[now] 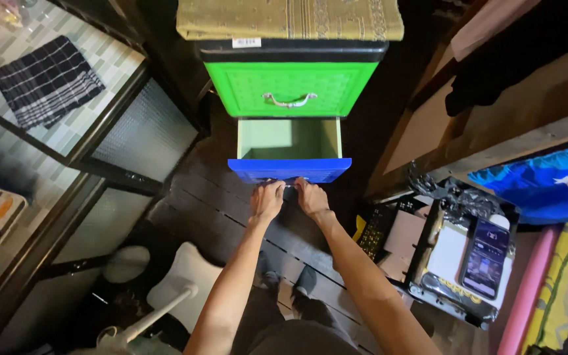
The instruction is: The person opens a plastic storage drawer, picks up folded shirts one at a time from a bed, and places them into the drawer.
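Two hands, left hand (266,200) and right hand (311,196), close side by side on the front edge of the blue drawer (288,169), pulled out at frame centre, directly beyond both, equally near.

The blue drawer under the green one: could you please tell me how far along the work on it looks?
The blue drawer already stands pulled out, its pale inside showing nothing in the visible part. The left hand and the right hand both grip its front edge at the handle. The green drawer above is shut, and the folded cloth lies on top of the cabinet. Whether the blue drawer is being opened or closed cannot be told.
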